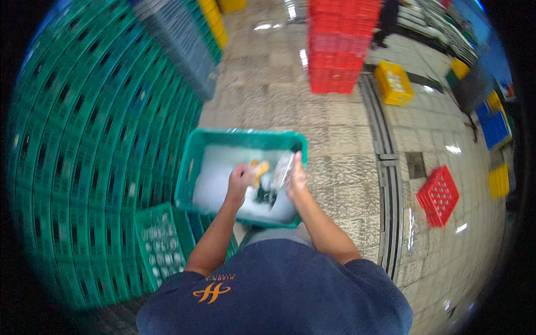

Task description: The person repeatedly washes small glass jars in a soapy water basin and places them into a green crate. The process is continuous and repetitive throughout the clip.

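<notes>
A teal plastic crate (244, 135) full of white suds (215, 167) sits in front of me. Above the suds, my left hand (240, 179) grips a yellow-orange item (261, 169), too blurred to name, perhaps a sponge or scrubber. My right hand (297, 178) is at the crate's right side, its fingers around a clear, shiny container (283, 169) that faces the left hand. Motion blur hides the container's exact shape. Between the hands, a dark patch (265, 196) shows through the foam.
Stacked green crates (104, 138) wall off the left, with a grey stack (184, 46) beyond. A smaller green crate (157, 238) stands at lower left. Red crates (337, 50) rise ahead. A drain channel (386, 167), a yellow crate (393, 83) and a red crate (439, 197) lie right.
</notes>
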Motion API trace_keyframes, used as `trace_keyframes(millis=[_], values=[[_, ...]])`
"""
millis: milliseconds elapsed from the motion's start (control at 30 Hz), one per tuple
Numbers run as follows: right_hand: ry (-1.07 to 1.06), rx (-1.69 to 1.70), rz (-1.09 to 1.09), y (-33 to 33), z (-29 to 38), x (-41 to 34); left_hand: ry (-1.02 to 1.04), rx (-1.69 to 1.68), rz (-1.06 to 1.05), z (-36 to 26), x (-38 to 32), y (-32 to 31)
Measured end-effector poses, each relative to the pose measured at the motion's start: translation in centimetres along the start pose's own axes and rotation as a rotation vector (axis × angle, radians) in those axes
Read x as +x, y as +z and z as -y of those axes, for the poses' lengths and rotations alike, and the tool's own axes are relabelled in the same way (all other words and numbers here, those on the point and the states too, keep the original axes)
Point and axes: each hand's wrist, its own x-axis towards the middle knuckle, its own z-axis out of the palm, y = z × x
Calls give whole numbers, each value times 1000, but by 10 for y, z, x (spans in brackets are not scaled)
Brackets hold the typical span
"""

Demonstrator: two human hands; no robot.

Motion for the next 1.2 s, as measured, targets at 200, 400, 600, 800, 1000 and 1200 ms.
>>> trace_keyframes(millis=[200,400,600,800,1000,1200], values=[[136,111,235,68,-38,-14,62,744,-87,-65,11,49],[210,195,320,71,-52,-12,224,1086,-128,-58,6,39],[294,130,206,70,-58,-9,-376,981,-55,-60,5,39],[366,124,335,72,-29,-13,378,434,65,-56,19,37],[247,8,283,83,-64,-12,202,993,182,-33,87,-16],[-101,78,59,105,-60,-10,468,903,-33,-30,39,0]])
